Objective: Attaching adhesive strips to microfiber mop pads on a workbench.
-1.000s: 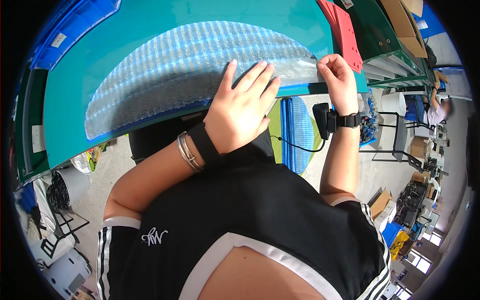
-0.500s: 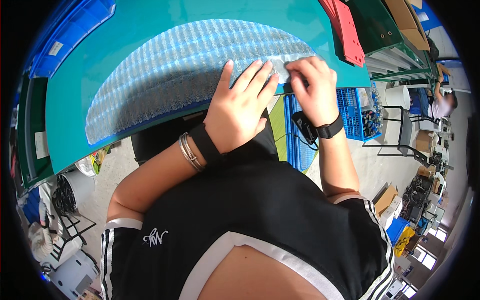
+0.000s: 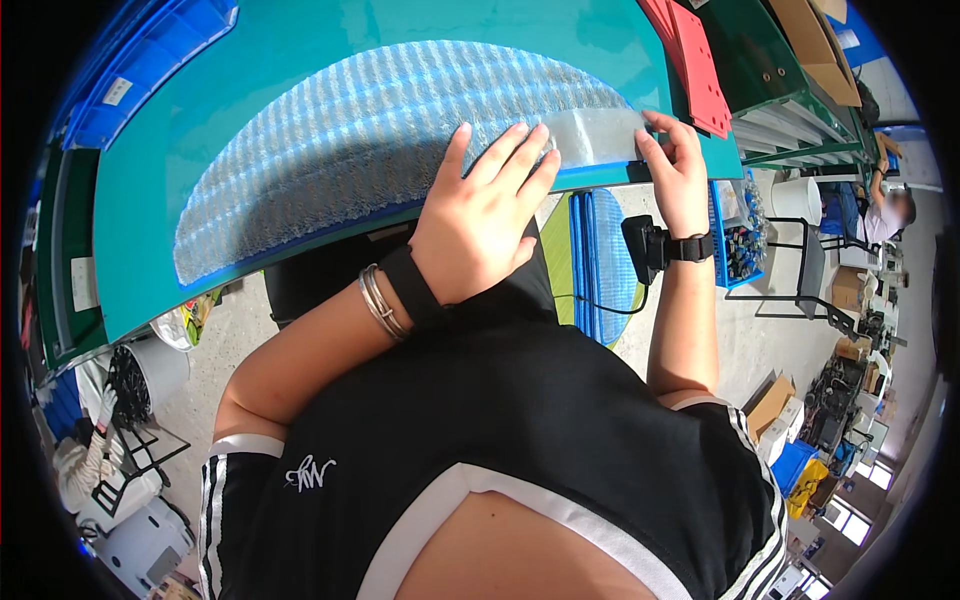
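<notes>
A half-moon mat (image 3: pixel 330 150) with grey and light blue striped pile and a blue edge lies on the green tabletop, its straight side toward me. My left hand (image 3: pixel 480 215) rests flat on it with fingers spread, pressing near the straight edge. From beside those fingertips a clear, shiny strip (image 3: pixel 592 137) runs rightward over the mat's right corner. At its far right end, my right hand (image 3: pixel 680 175) pinches the strip between thumb and bent fingers. A black device with a cable (image 3: pixel 645 245) sits at my right wrist.
Red flat pieces (image 3: pixel 690 65) lie at the table's (image 3: pixel 130 250) right end. A blue bin (image 3: pixel 150 75) stands at the back left. Below the table edge are folded blue mats (image 3: pixel 600 265) and a blue crate (image 3: pixel 738 235). A person (image 3: pixel 885 215) is far right.
My right hand has moved rightward, pulling the clear strip out longer and flatter over the mat's right corner. My left hand has stayed in place.
</notes>
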`<state>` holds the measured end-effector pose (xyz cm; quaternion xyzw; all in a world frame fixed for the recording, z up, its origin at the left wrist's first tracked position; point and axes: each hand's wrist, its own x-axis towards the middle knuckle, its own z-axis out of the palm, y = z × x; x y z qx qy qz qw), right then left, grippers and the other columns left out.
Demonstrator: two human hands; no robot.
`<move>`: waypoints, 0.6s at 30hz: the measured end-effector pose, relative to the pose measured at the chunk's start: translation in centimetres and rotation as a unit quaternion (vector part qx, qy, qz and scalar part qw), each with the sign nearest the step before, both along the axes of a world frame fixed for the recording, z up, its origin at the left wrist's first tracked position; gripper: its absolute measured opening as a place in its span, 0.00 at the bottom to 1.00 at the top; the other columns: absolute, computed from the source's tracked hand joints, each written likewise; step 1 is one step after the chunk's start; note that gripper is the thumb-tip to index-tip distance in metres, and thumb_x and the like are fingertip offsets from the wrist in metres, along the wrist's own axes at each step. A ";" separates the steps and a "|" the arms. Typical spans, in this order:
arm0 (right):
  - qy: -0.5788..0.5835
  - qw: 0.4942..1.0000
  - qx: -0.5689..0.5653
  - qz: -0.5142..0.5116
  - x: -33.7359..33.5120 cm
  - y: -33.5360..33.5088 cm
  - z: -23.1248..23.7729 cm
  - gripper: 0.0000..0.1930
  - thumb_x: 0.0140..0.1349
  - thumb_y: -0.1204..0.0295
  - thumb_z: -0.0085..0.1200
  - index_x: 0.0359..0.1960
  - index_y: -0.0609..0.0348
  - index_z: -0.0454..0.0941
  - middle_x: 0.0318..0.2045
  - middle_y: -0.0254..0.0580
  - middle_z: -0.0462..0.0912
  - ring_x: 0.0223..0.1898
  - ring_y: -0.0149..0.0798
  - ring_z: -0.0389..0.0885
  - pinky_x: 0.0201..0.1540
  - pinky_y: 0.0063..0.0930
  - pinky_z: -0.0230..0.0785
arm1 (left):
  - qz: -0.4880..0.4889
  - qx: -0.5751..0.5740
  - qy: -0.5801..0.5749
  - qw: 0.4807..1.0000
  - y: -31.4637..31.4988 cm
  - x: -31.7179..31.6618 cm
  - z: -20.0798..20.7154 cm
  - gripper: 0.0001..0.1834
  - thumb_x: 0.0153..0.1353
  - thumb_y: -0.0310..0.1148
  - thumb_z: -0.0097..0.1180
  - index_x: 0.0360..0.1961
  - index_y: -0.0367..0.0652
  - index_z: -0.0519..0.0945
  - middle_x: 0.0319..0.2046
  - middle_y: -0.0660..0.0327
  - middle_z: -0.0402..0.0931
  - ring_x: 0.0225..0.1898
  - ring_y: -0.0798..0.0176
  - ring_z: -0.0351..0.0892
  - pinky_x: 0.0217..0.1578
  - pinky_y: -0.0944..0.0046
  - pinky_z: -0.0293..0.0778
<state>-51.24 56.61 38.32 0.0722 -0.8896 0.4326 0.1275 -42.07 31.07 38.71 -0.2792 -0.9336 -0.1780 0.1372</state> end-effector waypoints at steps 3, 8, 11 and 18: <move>0.038 0.997 0.068 0.022 -0.1 -0.4 0.4 0.07 0.59 0.74 0.61 0.38 0.61 0.80 0.41 0.41 0.78 0.37 0.34 0.76 0.43 0.27 0.71 | 0.001 -0.004 -0.003 1.000 -0.1 0.0 0.2 0.43 0.47 0.44 0.68 0.65 0.43 0.68 0.67 0.54 0.63 0.70 0.56 0.60 0.70 0.42 0.33; 0.063 0.996 -0.036 0.056 -1.0 -1.4 0.5 0.04 0.59 0.76 0.60 0.34 0.60 0.79 0.34 0.39 0.79 0.36 0.32 0.75 0.42 0.25 0.70 | 0.025 -0.026 0.010 0.999 -0.1 -0.2 1.1 0.42 0.49 0.46 0.66 0.65 0.43 0.68 0.67 0.54 0.64 0.69 0.56 0.60 0.69 0.41 0.40; 0.027 0.996 -0.069 0.053 -2.4 -2.2 0.5 0.03 0.60 0.75 0.58 0.35 0.60 0.78 0.26 0.34 0.79 0.30 0.27 0.74 0.36 0.22 0.69 | 0.056 -0.051 0.014 0.997 0.0 -1.0 1.3 0.42 0.52 0.52 0.64 0.65 0.43 0.68 0.66 0.54 0.65 0.69 0.56 0.59 0.68 0.40 0.44; -0.059 0.996 0.051 0.054 -4.2 -2.0 0.8 0.06 0.60 0.72 0.59 0.36 0.61 0.79 0.25 0.36 0.77 0.26 0.31 0.74 0.33 0.26 0.70 | 0.109 -0.085 -0.018 0.990 0.6 -2.5 1.6 0.44 0.54 0.64 0.58 0.67 0.49 0.67 0.67 0.54 0.63 0.71 0.55 0.57 0.67 0.39 0.47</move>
